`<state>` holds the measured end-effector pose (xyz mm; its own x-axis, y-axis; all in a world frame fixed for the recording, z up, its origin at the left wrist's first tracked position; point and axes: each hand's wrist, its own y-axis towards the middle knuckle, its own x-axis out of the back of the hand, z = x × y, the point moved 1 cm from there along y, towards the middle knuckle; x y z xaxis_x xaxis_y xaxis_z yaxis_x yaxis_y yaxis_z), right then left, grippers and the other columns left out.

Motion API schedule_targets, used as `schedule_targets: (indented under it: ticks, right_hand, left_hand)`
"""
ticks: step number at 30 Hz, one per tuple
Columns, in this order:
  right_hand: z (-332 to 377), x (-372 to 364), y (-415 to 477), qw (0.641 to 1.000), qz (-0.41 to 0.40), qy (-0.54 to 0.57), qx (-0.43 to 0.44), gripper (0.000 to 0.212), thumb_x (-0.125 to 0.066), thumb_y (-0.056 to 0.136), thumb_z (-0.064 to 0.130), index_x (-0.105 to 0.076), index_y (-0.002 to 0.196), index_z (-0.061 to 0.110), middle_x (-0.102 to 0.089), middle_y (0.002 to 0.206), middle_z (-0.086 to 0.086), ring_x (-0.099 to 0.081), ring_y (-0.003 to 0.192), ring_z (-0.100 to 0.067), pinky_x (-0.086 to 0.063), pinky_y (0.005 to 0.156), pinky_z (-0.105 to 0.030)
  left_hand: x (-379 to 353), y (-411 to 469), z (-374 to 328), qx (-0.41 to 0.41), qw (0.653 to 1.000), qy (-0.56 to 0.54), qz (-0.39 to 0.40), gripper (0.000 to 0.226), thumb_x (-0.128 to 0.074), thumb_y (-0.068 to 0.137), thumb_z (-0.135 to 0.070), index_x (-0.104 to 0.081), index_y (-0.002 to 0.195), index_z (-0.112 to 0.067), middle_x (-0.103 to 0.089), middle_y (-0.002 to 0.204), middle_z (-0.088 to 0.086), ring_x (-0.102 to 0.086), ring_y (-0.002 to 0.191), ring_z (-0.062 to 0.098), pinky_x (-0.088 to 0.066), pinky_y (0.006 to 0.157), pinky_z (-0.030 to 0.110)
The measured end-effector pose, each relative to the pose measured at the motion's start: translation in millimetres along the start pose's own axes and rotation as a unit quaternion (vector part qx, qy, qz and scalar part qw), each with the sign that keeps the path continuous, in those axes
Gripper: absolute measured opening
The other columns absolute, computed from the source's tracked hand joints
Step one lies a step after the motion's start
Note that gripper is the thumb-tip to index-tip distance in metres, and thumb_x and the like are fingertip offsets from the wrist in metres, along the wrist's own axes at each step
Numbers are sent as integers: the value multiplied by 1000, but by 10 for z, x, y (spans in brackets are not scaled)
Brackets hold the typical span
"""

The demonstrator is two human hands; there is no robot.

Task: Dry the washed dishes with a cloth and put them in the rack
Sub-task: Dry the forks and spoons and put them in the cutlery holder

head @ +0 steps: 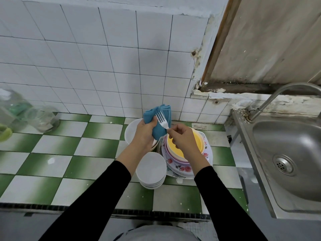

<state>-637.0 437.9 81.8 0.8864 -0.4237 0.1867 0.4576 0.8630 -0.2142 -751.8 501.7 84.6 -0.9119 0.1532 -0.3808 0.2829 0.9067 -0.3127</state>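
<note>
Left hand gripped the folded cloth, fingers curled round it. Fork lay tines-up against the cloth, above the plates. Right hand pinched its neck. Judged light, rigid and slippery if wet; best held by the handle.

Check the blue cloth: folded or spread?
Folded. The blue cloth shows stacked layered edges at its top, gripped in the left hand, behind the fork.

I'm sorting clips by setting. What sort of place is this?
Most likely a home kitchen: a steel sink with a tap on the right, stacked plates on a green-checked tiled counter, white wall tiles behind.
</note>
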Motion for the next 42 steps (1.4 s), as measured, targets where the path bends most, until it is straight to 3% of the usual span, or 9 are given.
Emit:
schedule_targets:
  ticks: [7,13,16,19,21,26,30,37,42]
  right_hand:
    - [17,-10,10,999,22,24,7,15,-64,95,9,-61,80,10,-59,69,-3,-46,52,-7,-37,45,-12]
    - [-44,65,21,996,-19,60,69,26,-55,94,-2,-64,82,19,-63,74,-1,-56,63,-14,-45,55,-25]
    - [-11,61,39,984,-58,-15,166,27,-55,96,-2,-65,90,23,-65,84,5,-61,76,-9,-50,68,-18]
    - [-95,-27,50,944,-69,-146,287,24,-56,94,-4,-71,108,7,-63,94,-5,-55,82,-7,-43,75,-7]
    - [-194,-54,46,927,-87,-181,316,28,-56,93,-5,-70,116,1,-64,99,-10,-56,87,-11,-42,79,-5]
    - [-250,-21,7,910,-109,-202,346,29,-58,95,-3,-70,121,1,-67,100,-10,-57,89,-12,-42,81,-3]
    - [-131,-53,26,900,-126,-208,361,23,-56,94,2,-74,106,-5,-65,89,-15,-51,80,-6,-37,75,-1]
    - [-270,-26,-16,892,-97,-240,369,30,-58,98,3,-67,126,2,-64,103,-8,-56,88,-11,-43,81,-6]
    - [-195,-45,21,888,-132,-235,373,17,-60,95,1,-74,104,-4,-64,90,-12,-48,79,-3,-44,71,-10]
  left_hand:
    - [13,-74,28,-2,1000,14,3,29,-48,101,-21,-48,130,-19,-61,115,2,-61,100,16,-58,74,26]
    - [62,-97,1,15,999,-31,-14,30,-48,102,-24,-46,131,-17,-62,115,5,-62,103,19,-55,90,37]
    - [45,-126,-18,37,996,-76,-1,27,-47,102,-21,-47,129,-17,-62,115,7,-62,104,20,-55,86,35]
    - [-30,-176,-65,60,992,-114,15,27,-46,102,-18,-49,128,-12,-65,109,8,-64,97,19,-56,80,33]
    - [-57,-187,-137,72,987,-139,23,28,-46,102,-17,-50,128,-9,-65,107,9,-65,93,19,-57,77,32]
    - [-9,-162,-236,76,985,-153,22,42,-46,102,-21,-43,141,-5,-58,129,18,-60,112,28,-55,87,37]
    - [-83,-221,-181,54,987,-141,46,37,-44,103,-17,-46,138,-6,-65,114,11,-71,91,18,-60,73,30]
    - [-32,-144,-270,32,990,-139,7,40,-47,102,-22,-44,139,-7,-59,121,13,-62,103,23,-59,78,32]
    - [-101,-193,-157,8,996,-81,28,29,-46,102,-18,-49,130,-11,-64,113,7,-67,96,17,-59,75,27]
